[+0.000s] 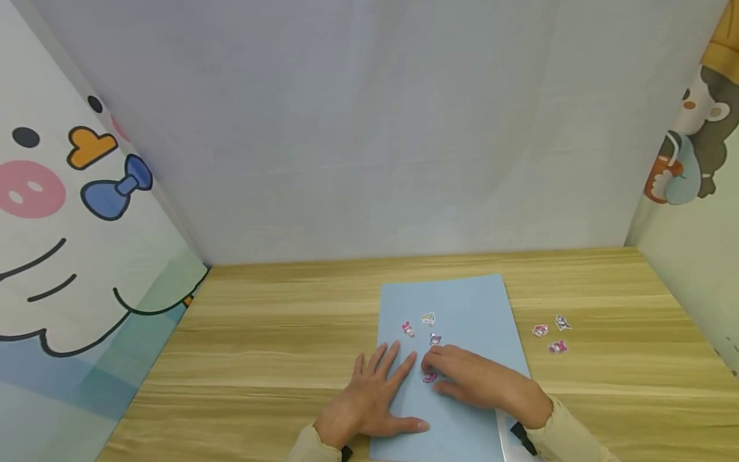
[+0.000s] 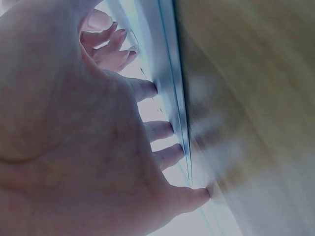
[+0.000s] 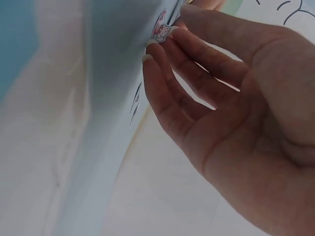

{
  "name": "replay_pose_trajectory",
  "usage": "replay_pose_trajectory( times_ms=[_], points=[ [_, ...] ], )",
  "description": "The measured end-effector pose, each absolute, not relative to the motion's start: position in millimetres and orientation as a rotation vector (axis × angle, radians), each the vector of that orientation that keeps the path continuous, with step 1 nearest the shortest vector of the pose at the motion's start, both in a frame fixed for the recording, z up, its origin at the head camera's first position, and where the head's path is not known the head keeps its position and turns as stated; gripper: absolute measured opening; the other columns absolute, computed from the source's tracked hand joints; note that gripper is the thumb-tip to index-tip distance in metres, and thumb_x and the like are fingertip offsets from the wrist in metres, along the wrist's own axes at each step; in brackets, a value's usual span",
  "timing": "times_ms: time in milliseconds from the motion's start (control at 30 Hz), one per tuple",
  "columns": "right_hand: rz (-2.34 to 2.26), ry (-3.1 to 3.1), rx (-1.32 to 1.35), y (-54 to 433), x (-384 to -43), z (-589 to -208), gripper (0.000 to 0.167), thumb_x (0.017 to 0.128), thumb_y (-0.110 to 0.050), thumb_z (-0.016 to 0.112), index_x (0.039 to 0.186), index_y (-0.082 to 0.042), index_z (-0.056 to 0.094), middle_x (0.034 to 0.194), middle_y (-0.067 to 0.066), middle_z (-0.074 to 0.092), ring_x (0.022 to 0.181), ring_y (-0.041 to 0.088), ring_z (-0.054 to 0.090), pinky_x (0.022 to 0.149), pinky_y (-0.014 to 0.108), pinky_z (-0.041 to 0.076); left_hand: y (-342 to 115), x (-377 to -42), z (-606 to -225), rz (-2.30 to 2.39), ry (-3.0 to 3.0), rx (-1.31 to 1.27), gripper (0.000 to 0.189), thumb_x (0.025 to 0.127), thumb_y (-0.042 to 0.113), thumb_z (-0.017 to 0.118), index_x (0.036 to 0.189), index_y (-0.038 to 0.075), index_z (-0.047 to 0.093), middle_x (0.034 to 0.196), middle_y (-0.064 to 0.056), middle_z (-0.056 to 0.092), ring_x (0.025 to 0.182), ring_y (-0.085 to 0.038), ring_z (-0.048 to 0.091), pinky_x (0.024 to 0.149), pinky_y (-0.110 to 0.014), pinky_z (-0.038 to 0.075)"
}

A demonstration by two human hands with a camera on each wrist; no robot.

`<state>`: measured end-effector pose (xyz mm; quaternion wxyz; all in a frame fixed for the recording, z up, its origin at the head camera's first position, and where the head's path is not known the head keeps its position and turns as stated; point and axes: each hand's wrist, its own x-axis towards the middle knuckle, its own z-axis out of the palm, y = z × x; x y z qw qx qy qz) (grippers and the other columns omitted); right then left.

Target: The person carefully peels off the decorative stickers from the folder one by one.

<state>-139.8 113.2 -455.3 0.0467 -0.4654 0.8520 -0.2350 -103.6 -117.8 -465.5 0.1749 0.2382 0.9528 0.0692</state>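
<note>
A light blue folder (image 1: 462, 301) lies on the table, with several small cartoon stickers on its cover. My left hand (image 1: 372, 398) rests spread on its left side, fingers straight and the little finger reaching past the edge. Over the middle of the cover, my right hand (image 1: 473, 378) bends its fingers around a pink and purple sticker (image 1: 430, 377), holding it at the fingertips close to the surface. The same sticker (image 3: 161, 32) shows at the fingertips in the right wrist view. Just beyond the right fingers is a purple sticker (image 1: 435, 339); farther up are a pink one (image 1: 408, 329) and a pale one (image 1: 428, 319).
To the right of the folder, a red sticker (image 1: 540, 330), a dark purple sticker (image 1: 562, 323) and a pink sticker (image 1: 558, 347) lie on the wooden table (image 1: 260, 321). A white sheet edge (image 1: 501, 436) shows at the folder's lower right. Cloth walls surround the table's back and sides.
</note>
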Motion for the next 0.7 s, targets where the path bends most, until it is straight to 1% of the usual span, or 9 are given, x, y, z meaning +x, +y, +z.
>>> replay_pose_trajectory(
  times_ms=[233, 400, 500, 700],
  points=[
    [-0.758, 2.579, -1.396, 110.8, -140.5, -455.1, 0.020, 0.092, -0.002, 0.072, 0.111, -0.006, 0.066, 0.100, -0.003, 0.060, 0.092, 0.008, 0.055, 0.086, 0.032, 0.052, -117.8, -103.3, -465.1, 0.201, 2.708, 0.678, 0.105, 0.085, 0.081, 0.057, 0.166, 0.027, 0.018, 0.172, -0.010, 0.013, 0.157, -0.034, 0.013, 0.119, -0.065, 0.018],
    [-0.807, 2.579, -1.392, 108.6, -140.5, -455.0, 0.013, 0.095, -0.001, 0.069, 0.105, -0.009, 0.067, 0.094, -0.004, 0.060, 0.086, 0.006, 0.054, 0.080, 0.029, 0.052, -118.0, -103.5, -464.7, 0.202, 2.703, 0.677, 0.105, 0.085, 0.081, 0.057, 0.166, 0.027, 0.018, 0.172, -0.010, 0.013, 0.157, -0.033, 0.013, 0.119, -0.065, 0.018],
    [-0.817, 2.563, -1.364, 107.5, -141.1, -454.9, 0.010, 0.096, -0.001, 0.068, 0.101, -0.010, 0.069, 0.094, -0.004, 0.062, 0.085, 0.005, 0.055, 0.079, 0.028, 0.053, -118.2, -103.6, -464.5, 0.203, 2.698, 0.673, 0.104, 0.086, 0.081, 0.057, 0.166, 0.027, 0.018, 0.172, -0.010, 0.013, 0.157, -0.033, 0.012, 0.119, -0.065, 0.017],
    [-0.795, 2.561, -1.340, 106.0, -142.0, -453.9, 0.009, 0.094, -0.002, 0.072, 0.100, -0.007, 0.075, 0.096, -0.002, 0.065, 0.086, 0.004, 0.058, 0.079, 0.028, 0.054, -118.5, -104.0, -465.0, 0.204, 2.697, 0.673, 0.105, 0.085, 0.081, 0.057, 0.166, 0.027, 0.018, 0.172, -0.010, 0.013, 0.157, -0.034, 0.013, 0.119, -0.065, 0.017]
  ],
)
